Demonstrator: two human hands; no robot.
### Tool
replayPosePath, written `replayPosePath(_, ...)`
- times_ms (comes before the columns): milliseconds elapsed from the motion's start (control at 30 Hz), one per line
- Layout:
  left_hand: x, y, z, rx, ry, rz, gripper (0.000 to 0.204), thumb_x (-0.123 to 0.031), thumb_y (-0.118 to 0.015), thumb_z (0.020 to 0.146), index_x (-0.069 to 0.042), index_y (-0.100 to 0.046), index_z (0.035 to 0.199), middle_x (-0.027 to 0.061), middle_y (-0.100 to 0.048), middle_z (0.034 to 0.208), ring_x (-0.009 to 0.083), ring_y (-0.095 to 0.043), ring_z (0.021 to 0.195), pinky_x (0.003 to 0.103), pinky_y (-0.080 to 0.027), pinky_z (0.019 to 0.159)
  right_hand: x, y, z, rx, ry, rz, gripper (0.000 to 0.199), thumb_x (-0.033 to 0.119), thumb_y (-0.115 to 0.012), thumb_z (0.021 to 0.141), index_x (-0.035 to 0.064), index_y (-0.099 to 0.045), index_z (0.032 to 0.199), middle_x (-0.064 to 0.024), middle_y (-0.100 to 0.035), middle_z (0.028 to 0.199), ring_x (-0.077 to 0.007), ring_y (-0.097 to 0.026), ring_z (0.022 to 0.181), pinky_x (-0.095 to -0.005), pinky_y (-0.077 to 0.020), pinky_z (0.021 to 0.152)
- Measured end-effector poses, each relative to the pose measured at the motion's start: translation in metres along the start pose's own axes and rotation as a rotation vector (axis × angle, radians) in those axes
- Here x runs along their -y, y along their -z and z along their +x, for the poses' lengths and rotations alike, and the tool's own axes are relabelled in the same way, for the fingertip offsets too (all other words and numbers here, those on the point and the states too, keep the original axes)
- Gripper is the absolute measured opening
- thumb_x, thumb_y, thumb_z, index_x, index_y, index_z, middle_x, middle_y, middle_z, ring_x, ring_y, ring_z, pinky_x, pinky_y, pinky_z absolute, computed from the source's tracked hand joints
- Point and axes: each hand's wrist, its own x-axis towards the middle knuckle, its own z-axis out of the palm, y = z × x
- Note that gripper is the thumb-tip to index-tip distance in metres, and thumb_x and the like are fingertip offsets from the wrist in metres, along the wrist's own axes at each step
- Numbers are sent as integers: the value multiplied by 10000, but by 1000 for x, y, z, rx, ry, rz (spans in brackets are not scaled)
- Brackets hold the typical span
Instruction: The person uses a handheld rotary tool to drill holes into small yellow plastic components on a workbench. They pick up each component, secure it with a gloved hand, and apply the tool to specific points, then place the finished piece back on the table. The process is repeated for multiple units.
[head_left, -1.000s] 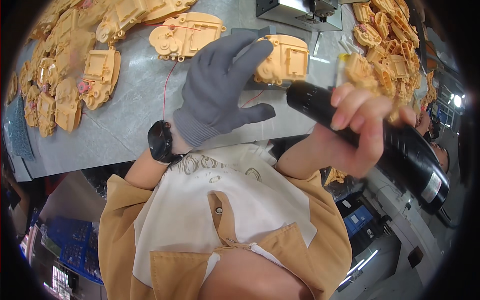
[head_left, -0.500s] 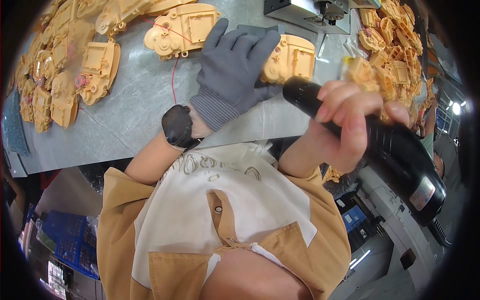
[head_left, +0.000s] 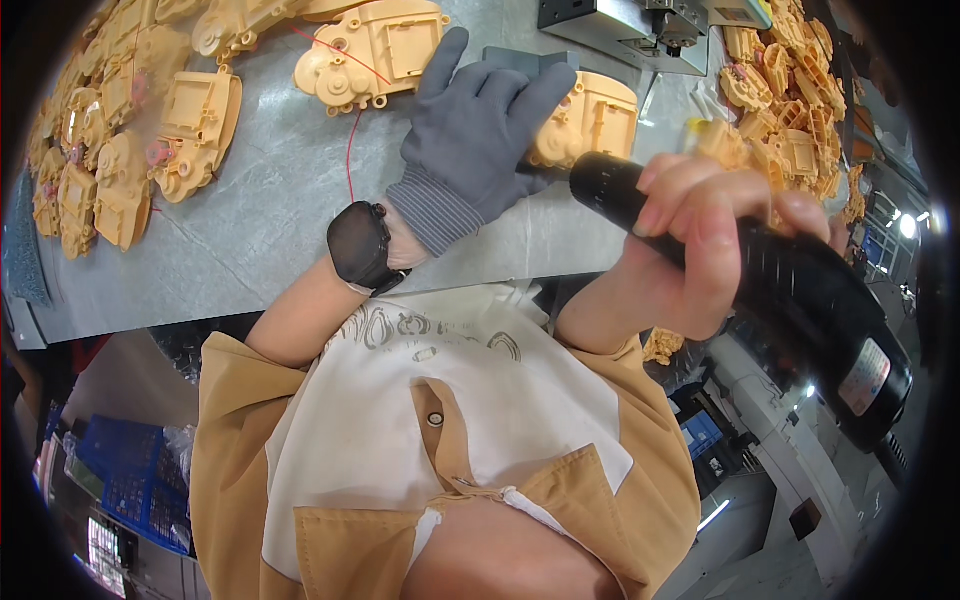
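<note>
A tan plastic housing (head_left: 590,115) is pinned flat on the counter (head_left: 270,230) under the spread fingers of the gloved left hand (head_left: 480,130), steadied for the black power screwdriver (head_left: 760,290) gripped tight in the right hand (head_left: 690,255).

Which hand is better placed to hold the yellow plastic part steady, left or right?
Left. The gloved left hand already lies on the yellow part, while the right hand grips the black power tool.
</note>
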Motion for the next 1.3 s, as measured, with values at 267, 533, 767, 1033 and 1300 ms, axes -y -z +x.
replayPosePath(267, 3, 1, -3, 13, -16, -4, 848, -349, -778, 526, -160, -427, 1275, 31, -544, 892, 209, -530, 907, 478, -244, 1042, -9, -3, -1, -41, -85, -195, 388, -53, -455, 726, 45, -386, 1096, -100, -473, 602, -195, -446, 460, -372, -423, 518)
replayPosePath(533, 3, -5, -1, -99, -62, 48, 598, -302, -715, 625, -89, -483, 1133, 80, -552, 892, 253, -538, 876, 481, -244, 1039, -24, -7, -4, -130, -58, 35, 432, -97, -527, 720, 41, -374, 1100, -89, -520, 612, -163, -478, 446, -308, -440, 476)
replayPosePath(767, 3, -17, -2, -236, -156, -58, 839, -450, -773, 551, -122, -444, 1250, 31, -507, 843, 209, -523, 814, 450, -248, 1038, -2, 39, -1, -224, -17, 264, 120, 0, -524, 743, 62, -535, 846, -26, -504, 611, -115, -490, 518, -281, -438, 541)
replayPosePath(1033, 7, -2, -3, -76, -72, -14, 895, -441, -771, 563, -67, -386, 1279, 70, -499, 937, 236, -497, 895, 460, -205, 1069, -25, 121, 102, -270, -35, 277, 319, 28, -511, 739, 60, -455, 1051, -79, -459, 631, -201, -490, 562, -405, -454, 648)
replayPosePath(1300, 0, 12, -5, 17, 3, -124, 980, -336, -811, 522, -41, -317, 1315, 102, -495, 1084, 264, -478, 997, 457, -223, 1055, -37, 42, 112, -294, 111, 112, 329, -30, -540, 720, 6, -434, 1030, -60, -475, 583, -154, -460, 442, -281, -423, 492)
